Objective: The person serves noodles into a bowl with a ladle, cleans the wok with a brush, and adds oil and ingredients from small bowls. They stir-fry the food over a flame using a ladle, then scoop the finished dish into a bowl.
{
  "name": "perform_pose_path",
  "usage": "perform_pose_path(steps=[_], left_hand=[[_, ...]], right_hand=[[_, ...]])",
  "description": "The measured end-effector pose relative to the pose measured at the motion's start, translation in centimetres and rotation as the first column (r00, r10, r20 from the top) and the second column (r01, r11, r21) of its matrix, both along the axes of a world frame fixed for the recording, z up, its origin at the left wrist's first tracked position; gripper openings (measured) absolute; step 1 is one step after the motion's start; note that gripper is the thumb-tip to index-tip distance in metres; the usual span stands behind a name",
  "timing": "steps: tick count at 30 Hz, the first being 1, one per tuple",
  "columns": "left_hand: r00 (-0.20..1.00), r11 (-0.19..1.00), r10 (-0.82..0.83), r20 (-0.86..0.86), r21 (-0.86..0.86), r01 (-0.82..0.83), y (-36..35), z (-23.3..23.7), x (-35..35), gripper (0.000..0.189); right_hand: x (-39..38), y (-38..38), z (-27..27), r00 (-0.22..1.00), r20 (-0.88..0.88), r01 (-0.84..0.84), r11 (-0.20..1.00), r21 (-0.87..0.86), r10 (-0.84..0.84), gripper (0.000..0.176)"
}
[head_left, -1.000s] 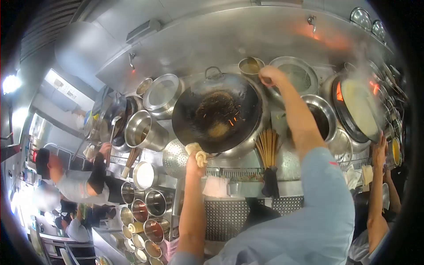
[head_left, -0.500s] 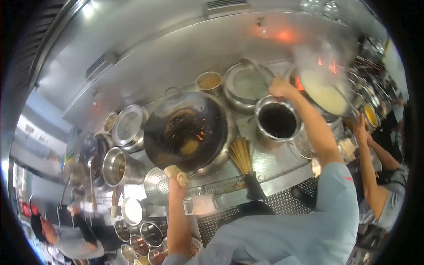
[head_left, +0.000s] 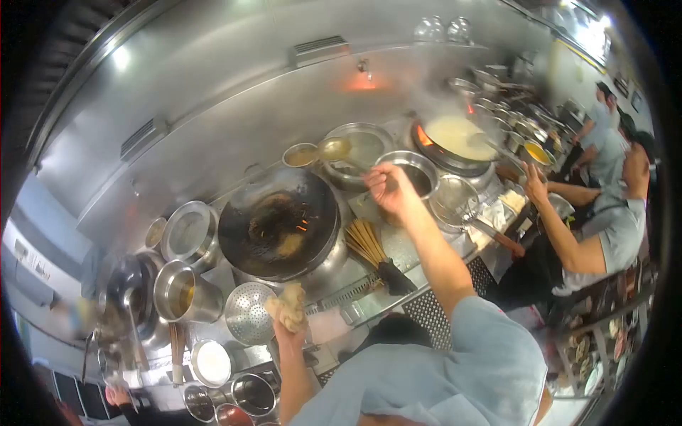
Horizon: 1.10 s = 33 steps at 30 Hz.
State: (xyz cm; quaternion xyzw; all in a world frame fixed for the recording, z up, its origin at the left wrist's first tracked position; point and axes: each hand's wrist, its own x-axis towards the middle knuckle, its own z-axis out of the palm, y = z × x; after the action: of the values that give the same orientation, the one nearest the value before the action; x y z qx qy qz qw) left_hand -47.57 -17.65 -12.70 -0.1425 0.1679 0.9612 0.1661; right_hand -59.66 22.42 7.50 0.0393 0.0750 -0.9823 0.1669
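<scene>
A black wok (head_left: 277, 224) with dark scraps and a few orange bits sits on the burner in front of me. My left hand (head_left: 290, 321) is closed around a beige cloth (head_left: 288, 304) just below the wok's near rim; I cannot tell if it touches the wok's handle. My right hand (head_left: 387, 188) grips the handle of a ladle (head_left: 334, 148). The ladle's bowl carries yellowish liquid over the edge of a large steel basin (head_left: 373, 138), right of a small sauce pot (head_left: 300, 155).
A bamboo brush (head_left: 369, 245) lies right of the wok, a perforated strainer (head_left: 249, 312) and steel pots (head_left: 185, 295) to its left. A co-worker (head_left: 604, 213) stands at the right beside a flaming wok (head_left: 455, 135) of pale yellow food.
My right hand has pulled back from the far pots and now carries the ladle leftward. My left hand with the cloth has dropped below the wok's rim. The view swung right.
</scene>
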Motion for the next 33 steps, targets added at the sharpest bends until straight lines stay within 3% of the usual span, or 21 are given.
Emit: perform_pose_path(steps=[4, 7, 10, 12, 14, 15, 16, 17, 18, 19, 20, 22, 24, 25, 26, 27, 28, 29, 31, 32, 33], left_hand=[[0.989, 0.995, -0.091, -0.12, 0.036, 0.096, 1.7, 3.2, 1.7, 0.061], [0.954, 0.96, -0.273, -0.127, 0.027, 0.279, 6.3, 13.4, 3.1, 0.064], [0.798, 0.869, -0.396, -0.454, 0.096, 0.486, 8.2, 12.8, 0.4, 0.063], [0.909, 0.905, -0.301, -0.29, 0.212, 0.368, 8.1, 11.4, -1.3, 0.06], [0.937, 0.948, -0.279, -0.211, 0.093, 0.303, 7.9, 11.2, -1.5, 0.058], [0.921, 0.939, -0.296, -0.255, 0.098, 0.329, 7.4, 12.3, -0.7, 0.059], [0.905, 0.931, -0.306, -0.296, 0.105, 0.349, 6.7, 13.8, 0.4, 0.06], [0.89, 0.925, -0.309, -0.335, 0.112, 0.363, 6.2, 14.5, 1.3, 0.061], [0.956, 0.965, -0.225, -0.189, 0.089, 0.245, 5.3, 14.3, 1.4, 0.059], [0.962, 0.95, -0.23, -0.147, 0.182, 0.255, 4.5, 13.7, 0.7, 0.054], [0.965, 0.954, -0.217, -0.149, 0.178, 0.242, 3.4, 13.2, 0.2, 0.053], [0.988, 0.984, -0.134, -0.073, 0.112, 0.142, 0.9, 12.9, 0.0, 0.053], [0.992, 0.989, -0.127, -0.013, 0.074, 0.127, -1.8, 12.7, 0.2, 0.055], [0.983, 0.978, -0.176, -0.055, 0.099, 0.181, -3.0, 12.5, 0.2, 0.056], [0.991, 0.979, -0.129, -0.042, 0.154, 0.133, -3.4, 12.7, 0.6, 0.058], [0.995, 0.974, -0.098, -0.031, 0.201, 0.102, -3.5, 12.8, 1.0, 0.059], [0.995, 0.98, -0.08, -0.052, 0.176, 0.088, -3.8, 12.3, 1.2, 0.062], [0.993, 0.974, -0.095, -0.075, 0.199, 0.109, -3.5, 12.5, 1.5, 0.062], [0.993, 0.978, -0.096, -0.075, 0.178, 0.108, -2.8, 11.8, 1.6, 0.062], [0.995, 0.979, -0.076, -0.069, 0.182, 0.087, -2.2, 11.6, 1.8, 0.062], [0.996, 0.98, -0.058, -0.068, 0.186, 0.07, -1.5, 11.5, 1.8, 0.061]], right_hand=[[7.1, -6.3, 0.4, 0.998, 0.022, 0.053, 0.993, 0.106, -0.055, 0.013], [11.4, -11.1, -0.2, 0.999, 0.033, 0.02, 0.992, 0.122, -0.024, 0.014], [13.9, -15.2, -2.1, 0.991, 0.124, 0.039, 0.997, 0.064, -0.046, 0.011], [15.5, -16.9, -3.6, 0.974, 0.206, 0.056, 0.98, 0.191, -0.096, 0.025], [17.4, -14.4, -1.9, 0.986, 0.074, -0.149, 0.578, 0.803, 0.152, 0.039], [18.6, -13.3, -1.6, 0.952, 0.089, -0.16, 0.228, 0.96, 0.292, 0.046], [17.4, -11.6, -5.6, 0.947, 0.097, -0.139, 0.118, 0.983, 0.306, 0.065], [16.6, -10.2, -9.3, 0.968, -0.144, 0.221, -0.433, 0.874, 0.205, 0.069], [15.4, -9.2, -13.8, 0.992, 0.123, -0.071, -0.735, 0.675, 0.017, 0.073], [15.5, -8.9, -16.8, 0.985, 0.137, -0.123, -0.978, 0.167, -0.101, 0.077], [15.5, -7.1, -19.4, 0.953, 0.304, -0.131, -0.922, 0.365, -0.015, 0.073], [15.2, -4.1, -26.3, 0.983, 0.18, -0.065, -0.829, 0.555, 0.043, 0.07], [16.7, -4.6, -20.2, 0.988, 0.122, -0.016, -0.717, 0.696, 0.097, 0.076], [17.4, -4.8, -16.7, 0.993, 0.116, -0.105, -0.39, 0.915, 0.005, 0.079], [16.6, -1.7, -25.0, 0.985, -0.135, 0.135, -0.009, 0.991, -0.111, 0.074], [17.3, -1.3, -22.3, 0.971, -0.055, 0.153, 0.43, 0.89, -0.233, 0.076], [18.4, -2.8, -15.2, 0.976, 0.084, 0.07, 0.661, 0.747, -0.199, 0.081], [17.2, -2.3, -14.9, 0.966, -0.019, 0.193, 0.675, 0.713, -0.256, 0.087], [12.8, -1.1, -8.3, 0.967, -0.253, 0.252, 0.262, 0.932, -0.03, 0.095], [9.6, -0.9, -5.9, 0.88, -0.433, 0.452, -0.063, 0.89, 0.198, 0.092], [7.8, -3.6, -0.5, 0.926, -0.249, 0.316, -0.222, 0.923, 0.283, 0.084]])
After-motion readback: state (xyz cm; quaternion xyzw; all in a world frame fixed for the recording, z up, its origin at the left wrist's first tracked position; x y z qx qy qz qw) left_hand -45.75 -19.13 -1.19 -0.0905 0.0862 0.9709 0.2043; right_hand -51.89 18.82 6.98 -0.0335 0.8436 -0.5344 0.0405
